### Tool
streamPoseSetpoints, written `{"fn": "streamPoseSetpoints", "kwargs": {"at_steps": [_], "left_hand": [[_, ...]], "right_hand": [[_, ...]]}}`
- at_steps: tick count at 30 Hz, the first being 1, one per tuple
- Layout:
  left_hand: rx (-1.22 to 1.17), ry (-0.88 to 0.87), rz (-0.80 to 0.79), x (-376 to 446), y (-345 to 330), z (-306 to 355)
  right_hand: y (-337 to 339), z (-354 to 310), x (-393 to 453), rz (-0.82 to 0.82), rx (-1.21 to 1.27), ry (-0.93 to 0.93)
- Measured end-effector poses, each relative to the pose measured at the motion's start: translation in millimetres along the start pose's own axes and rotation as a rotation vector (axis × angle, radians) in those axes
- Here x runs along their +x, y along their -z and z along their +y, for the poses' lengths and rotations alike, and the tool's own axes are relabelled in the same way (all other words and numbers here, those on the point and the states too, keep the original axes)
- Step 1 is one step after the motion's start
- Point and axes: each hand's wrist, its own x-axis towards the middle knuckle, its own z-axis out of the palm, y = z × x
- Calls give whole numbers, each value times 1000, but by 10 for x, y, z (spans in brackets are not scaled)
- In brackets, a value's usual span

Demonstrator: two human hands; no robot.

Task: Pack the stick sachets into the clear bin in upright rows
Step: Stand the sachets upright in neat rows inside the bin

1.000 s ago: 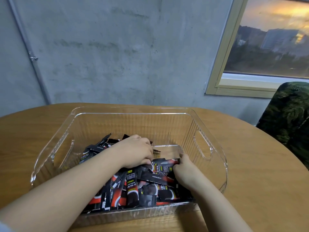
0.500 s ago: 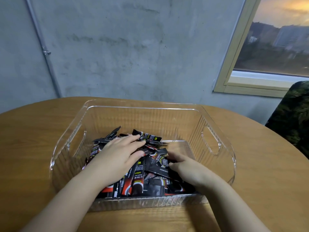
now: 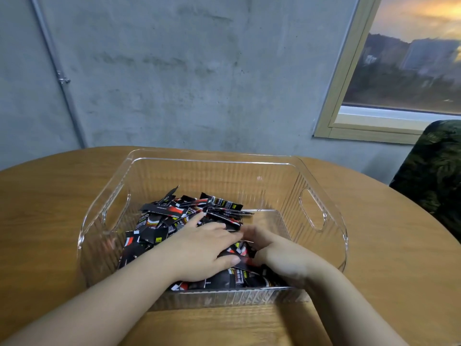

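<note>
Both forearms reach in over the near wall of the clear bin (image 3: 311,203), which sits on the round wooden tabletop (image 3: 50,196). The left hand (image 3: 202,248) lies palm down across the heap of stick sachets (image 3: 174,213), fingers stretched out flat and pointing to the far right, thumb spread toward the near side and resting on a packet; nothing is pinched there, it just presses on the pile. The right hand (image 3: 279,258) comes in from the near right, tilted on its edge with the fingers extended along the right flank of the heap, their tips meeting the left hand's fingertips; motion blur hides whether it grasps any packet, so I cannot tell. The sachets, black with red and white print, lie jumbled flat in the left and middle of the bin, none upright. The bin's right portion shows bare floor beside the handle cutout.
</note>
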Motion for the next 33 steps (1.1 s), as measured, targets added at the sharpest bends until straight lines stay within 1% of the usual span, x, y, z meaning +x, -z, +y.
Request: {"fn": "streamPoseSetpoints", "kwargs": {"at_steps": [2, 5, 6, 8, 10, 11, 14, 16, 18, 20, 22, 28, 31, 33], "left_hand": [[7, -1, -12, 22, 3, -6], [28, 9, -11, 30, 35, -30], [30, 15, -8, 33, 42, -38], [31, 23, 10, 38, 44, -51], [26, 29, 44, 35, 37, -56], [22, 33, 62, 29, 34, -56], [14, 44, 95, 1, 27, -54], [11, 53, 100, -11, 21, -45], [-1, 56, 94, -15, 25, -29], [-15, 59, 92, -16, 28, -20], [-40, 60, 112, -24, 30, -25], [-176, 7, 146, -51, 62, -10], [-166, -32, 152, -56, 49, -3], [-150, -42, 117, -60, 41, 1]], "right_hand": [[10, -9, 0, 118, 72, -19], [87, 13, 17, 400, -26, -48], [116, 24, 20, 465, -44, -74], [129, 1, 11, 509, -55, -112], [96, -42, -40, 480, -138, -131], [86, -52, -63, 461, -235, -141], [100, -67, -148, 413, -671, -157], [110, -93, -219, 345, -795, -199], [102, -122, -273, 240, -855, -251], [89, -147, -302, 152, -847, -284], [81, -149, -305, 96, -800, -283], [-51, -142, -154, 67, -679, -157], [-92, -133, -94, 35, -584, -64], [-75, -118, -104, 22, -447, -63]]}}
